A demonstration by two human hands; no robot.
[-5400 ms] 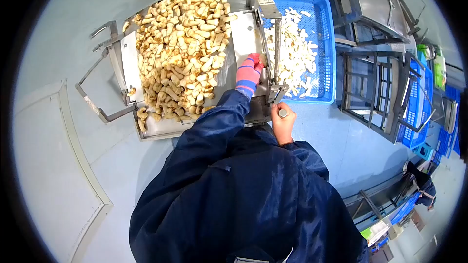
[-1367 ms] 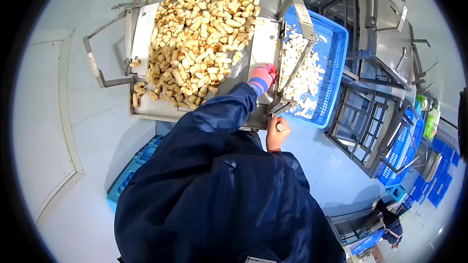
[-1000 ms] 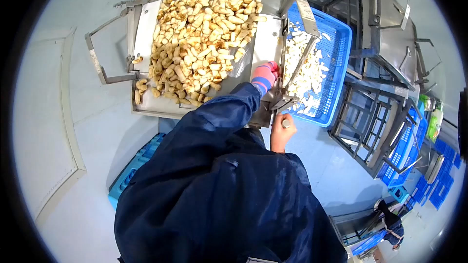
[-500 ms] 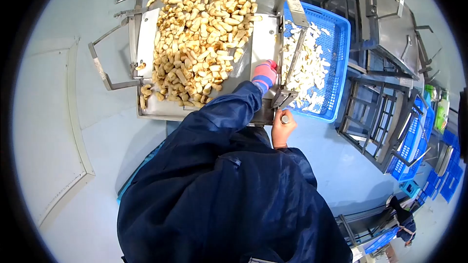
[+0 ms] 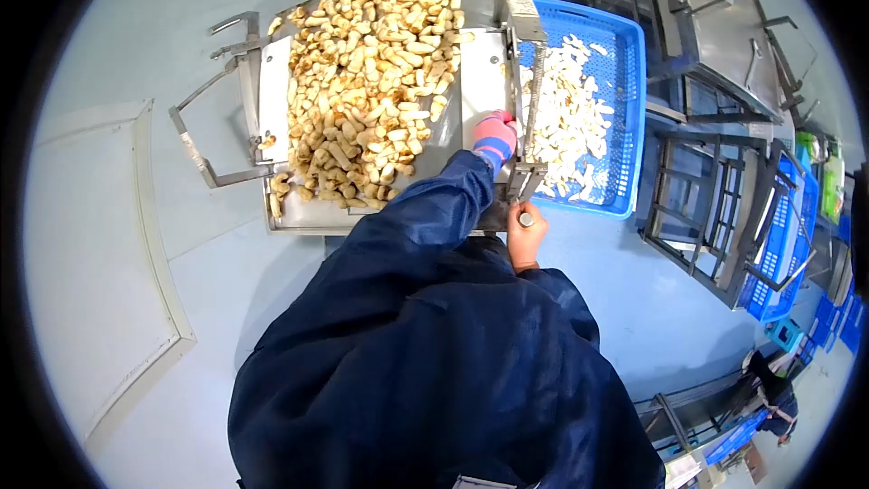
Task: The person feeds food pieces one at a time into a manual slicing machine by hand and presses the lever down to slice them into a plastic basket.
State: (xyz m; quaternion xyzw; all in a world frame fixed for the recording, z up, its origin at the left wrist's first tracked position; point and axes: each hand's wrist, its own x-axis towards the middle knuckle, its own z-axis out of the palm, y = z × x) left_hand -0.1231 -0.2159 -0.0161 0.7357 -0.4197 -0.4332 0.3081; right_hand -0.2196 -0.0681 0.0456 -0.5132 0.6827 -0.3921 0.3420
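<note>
My left hand (image 5: 495,133), in a pink and blue striped glove, rests on the white board (image 5: 480,72) beside the hinged cutting blade (image 5: 535,100). Its fingers are curled in at the board's edge, and whatever they hold is hidden. My bare right hand (image 5: 529,240) is wrapped round the handle (image 5: 526,219) at the blade's near end. Left of the board, a large heap of stubby pale mushrooms (image 5: 362,91) with brownish patches covers the metal tray (image 5: 308,215). Pale cut slices (image 5: 570,118) lie in the blue basket (image 5: 631,109) beyond the blade.
Another metal frame arm (image 5: 195,140) juts out from the tray's left side. Metal stands (image 5: 711,208) and a second blue basket (image 5: 783,254) are on the right. Another person (image 5: 774,398) is partly visible at the lower right.
The blade arm, tilted towards the basket before, now lies closer to the board's edge. My right hand stays on the handle and my left hand on the board. The view has shifted slightly.
</note>
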